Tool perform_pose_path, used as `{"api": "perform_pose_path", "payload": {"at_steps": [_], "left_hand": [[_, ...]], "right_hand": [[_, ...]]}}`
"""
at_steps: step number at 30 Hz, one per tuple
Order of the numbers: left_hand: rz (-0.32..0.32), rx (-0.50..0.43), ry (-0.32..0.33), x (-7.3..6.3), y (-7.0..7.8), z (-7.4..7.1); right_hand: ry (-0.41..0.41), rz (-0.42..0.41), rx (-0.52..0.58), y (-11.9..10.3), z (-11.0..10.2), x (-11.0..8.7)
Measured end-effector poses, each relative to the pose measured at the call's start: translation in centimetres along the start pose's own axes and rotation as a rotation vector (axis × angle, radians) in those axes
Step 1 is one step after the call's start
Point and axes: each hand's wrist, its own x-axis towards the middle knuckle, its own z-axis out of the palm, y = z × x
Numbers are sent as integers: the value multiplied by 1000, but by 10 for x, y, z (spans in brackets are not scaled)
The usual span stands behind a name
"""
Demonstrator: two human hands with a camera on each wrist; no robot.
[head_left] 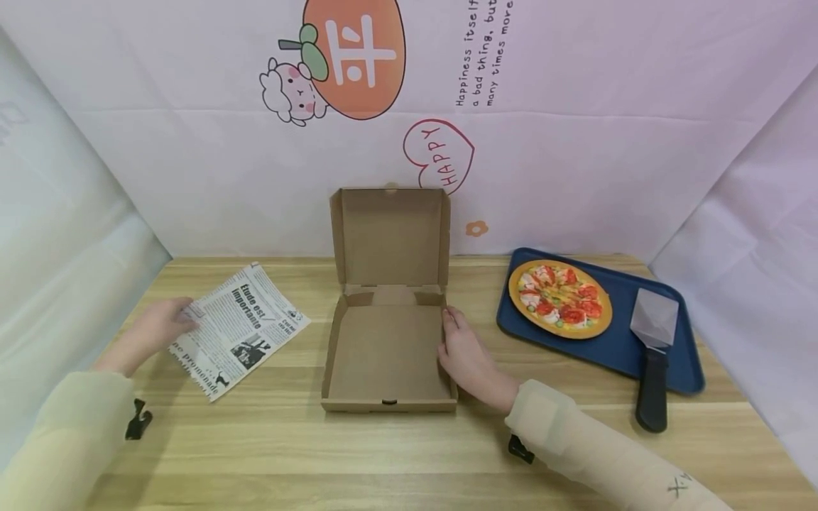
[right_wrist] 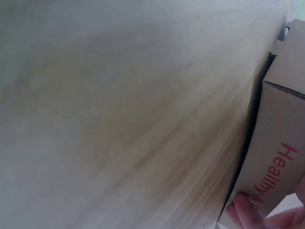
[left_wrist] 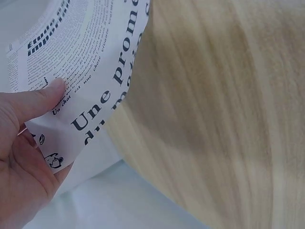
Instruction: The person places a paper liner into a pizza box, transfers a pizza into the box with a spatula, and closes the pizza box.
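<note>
On the left in the head view, my left hand (head_left: 148, 332) pinches the left edge of a sheet of newsprint-patterned paper (head_left: 246, 341). The left wrist view shows the thumb on top of the paper (left_wrist: 90, 71) and the fingers under it. A brown cardboard pizza box (head_left: 390, 355) stands in the middle with its lid (head_left: 393, 238) raised at the back and its inside bare. My right hand (head_left: 471, 360) grips the box's right side wall. In the right wrist view, fingertips (right_wrist: 244, 210) lie on the outer wall, beside red printed lettering.
To the right lies a blue tray (head_left: 686, 365) with a pizza (head_left: 561, 298) on an orange-yellow round base. A metal spatula (head_left: 653, 355) rests on the tray, its black handle sticking out over the front edge. White printed cloth (head_left: 543, 177) walls the wooden table (head_left: 383, 454) behind and at both sides.
</note>
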Motion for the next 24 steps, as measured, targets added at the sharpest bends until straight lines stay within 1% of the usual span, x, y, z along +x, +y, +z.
{"api": "perform_pose_path", "payload": {"at_steps": [5, 11, 14, 18, 24], "left_hand": [[35, 0, 27, -4, 4, -6], [57, 0, 52, -7, 12, -11], [92, -2, 83, -10, 15, -13], [130, 20, 123, -13, 18, -16], [125, 35, 146, -19, 26, -24]], "right_hand": [[-7, -2, -7, 0, 0, 0], [14, -39, -20, 0, 0, -1], [17, -47, -26, 0, -1, -1], [13, -43, -27, -1, -1, -1], [13, -42, -29, 0, -1, -1]]}}
